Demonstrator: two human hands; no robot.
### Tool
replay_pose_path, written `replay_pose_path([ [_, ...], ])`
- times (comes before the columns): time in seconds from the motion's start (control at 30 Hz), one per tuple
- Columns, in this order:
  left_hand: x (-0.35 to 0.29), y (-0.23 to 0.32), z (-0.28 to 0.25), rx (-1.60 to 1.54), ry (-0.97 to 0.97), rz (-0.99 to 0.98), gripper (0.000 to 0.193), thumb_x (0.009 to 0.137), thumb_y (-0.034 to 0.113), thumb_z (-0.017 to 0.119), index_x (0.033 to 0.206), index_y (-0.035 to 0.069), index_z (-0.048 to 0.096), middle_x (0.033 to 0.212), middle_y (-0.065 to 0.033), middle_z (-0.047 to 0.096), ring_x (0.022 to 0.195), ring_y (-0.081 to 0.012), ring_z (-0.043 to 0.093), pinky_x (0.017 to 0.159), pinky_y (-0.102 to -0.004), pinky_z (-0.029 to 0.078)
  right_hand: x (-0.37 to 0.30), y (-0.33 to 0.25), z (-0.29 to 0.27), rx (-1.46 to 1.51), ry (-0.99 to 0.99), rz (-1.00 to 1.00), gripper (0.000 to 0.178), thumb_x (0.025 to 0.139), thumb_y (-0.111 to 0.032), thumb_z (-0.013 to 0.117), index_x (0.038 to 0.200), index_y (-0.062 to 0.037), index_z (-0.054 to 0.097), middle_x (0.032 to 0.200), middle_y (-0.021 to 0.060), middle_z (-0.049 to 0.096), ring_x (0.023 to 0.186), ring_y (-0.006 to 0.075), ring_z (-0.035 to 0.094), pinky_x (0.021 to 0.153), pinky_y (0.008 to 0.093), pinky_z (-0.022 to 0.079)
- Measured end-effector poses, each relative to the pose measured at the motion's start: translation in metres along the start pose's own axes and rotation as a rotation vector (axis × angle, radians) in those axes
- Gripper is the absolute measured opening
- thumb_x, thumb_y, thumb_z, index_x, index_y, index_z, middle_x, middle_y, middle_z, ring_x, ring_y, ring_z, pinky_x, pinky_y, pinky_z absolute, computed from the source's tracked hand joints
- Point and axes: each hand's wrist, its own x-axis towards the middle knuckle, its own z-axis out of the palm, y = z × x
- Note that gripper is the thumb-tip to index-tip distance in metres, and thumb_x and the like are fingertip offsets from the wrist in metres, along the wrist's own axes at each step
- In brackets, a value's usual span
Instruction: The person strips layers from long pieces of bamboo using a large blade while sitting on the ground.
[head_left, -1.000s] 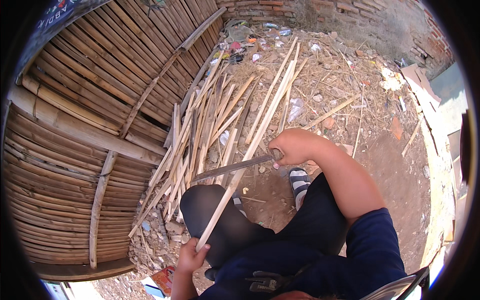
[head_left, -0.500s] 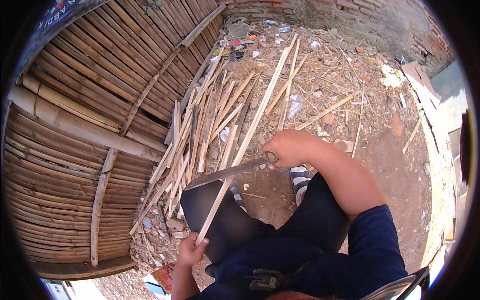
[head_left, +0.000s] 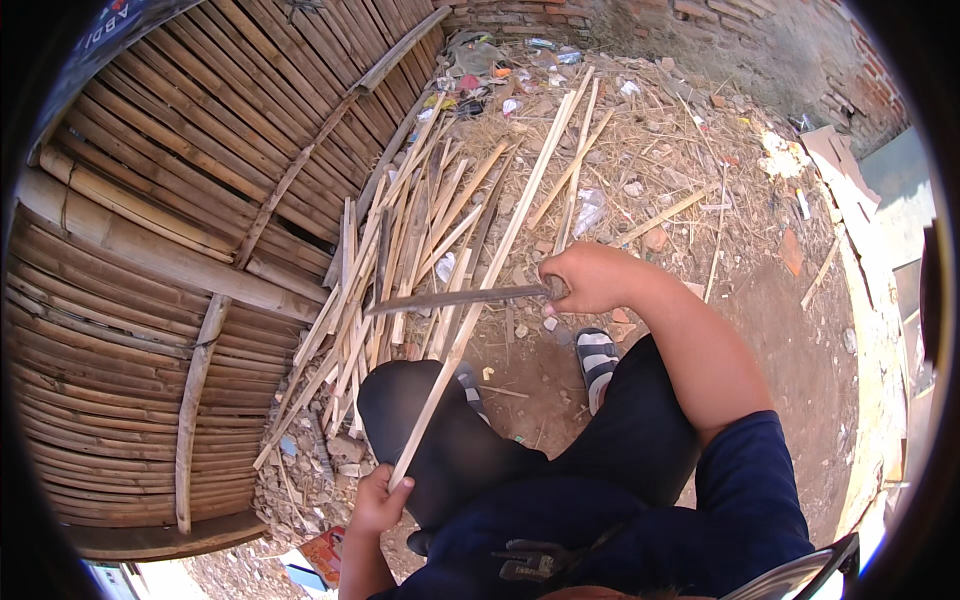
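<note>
My left hand (head_left: 379, 500) is closed around the lower end of a long pale strip of wood or bamboo (head_left: 457, 350). The strip slants away from me across my left thigh, its far end lying over the littered ground. In my right hand (head_left: 590, 279) is the handle of a machete (head_left: 450, 299) with a long, dark blade. That blade points left and crosses over the strip beyond my knee; whether it touches the strip I cannot tell. My right fingers are wrapped around the handle, partly hidden by the back of the hand.
Many split strips (head_left: 398, 265) lie in a loose pile to the left, beside a bamboo-slat wall (head_left: 130, 345). Rubble, straw and plastic scraps cover the ground (head_left: 660, 150) up to a brick wall (head_left: 690, 30). My sandalled right foot (head_left: 597, 358) is just below the machete hand.
My right hand has moved slightly up and away, and the machete has swung from a slant to nearly level, its blade farther along the strip. The left hand keeps its hold, almost unmoved.
</note>
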Motion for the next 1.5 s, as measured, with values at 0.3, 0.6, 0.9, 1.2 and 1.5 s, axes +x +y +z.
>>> replay_pose_path([
  [0.3,-0.004,0.0,0.006,0.053,0.062,-0.023,0.03,0.095,0.028,0.075,0.086,0.002,0.064,0.063,-0.0024,0.06,0.059,-0.0089,0.054,0.054,-0.0303,0.045,0.01,0.067,-0.019,0.147,0.23,0.307,0.048,0.082,-0.037,0.083,0.113,-0.0026,0.071,0.106,0.0215,0.073,0.101,0.0384,0.071,0.09,0.047,0.054],
  [0.6,-0.003,0.0,0.0,0.065,0.027,-0.035,0.031,0.094,0.029,0.076,0.085,0.002,0.064,0.062,-0.0035,0.06,0.059,-0.0103,0.053,0.054,-0.0317,0.045,0.007,-0.025,0.004,-0.062,-0.2,-0.053,0.053,0.08,-0.039,0.084,0.115,-0.0008,0.069,0.107,0.0234,0.072,0.103,0.0384,0.07,0.089,0.0475,0.055],
  [0.9,-0.004,0.008,0.001,0.093,0.048,-0.003,0.031,0.094,0.029,0.077,0.086,0.001,0.065,0.061,-0.003,0.059,0.058,-0.0105,0.052,0.054,-0.0315,0.045,0.001,0.07,-0.016,0.258,0.313,0.351,0.063,0.081,-0.042,0.084,0.119,0.005,0.066,0.109,0.0261,0.071,0.106,0.0394,0.069,0.093,0.047,0.054],
  [1.2,-0.003,0.004,0.002,0.027,0.036,-0.033,0.031,0.094,0.029,0.077,0.086,0.001,0.065,0.063,-0.0052,0.062,0.06,-0.0107,0.055,0.056,-0.0312,0.046,0.006,-0.005,-0.014,0.015,-0.213,0.075,0.058,0.082,-0.038,0.083,0.122,0.0009,0.067,0.115,0.0264,0.07,0.112,0.0409,0.067,0.094,0.0464,0.054],
  [1.5,-0.002,0.004,0.0,0.066,0.029,-0.015,0.03,0.094,0.028,0.077,0.086,0.002,0.065,0.062,-0.0034,0.059,0.059,-0.0105,0.053,0.056,-0.0315,0.045,0.005,0.046,-0.015,0.097,0.12,0.271,0.066,0.08,-0.041,0.084,0.126,0.0027,0.066,0.117,0.0276,0.07,0.114,0.0398,0.067,0.097,0.0451,0.053],
])
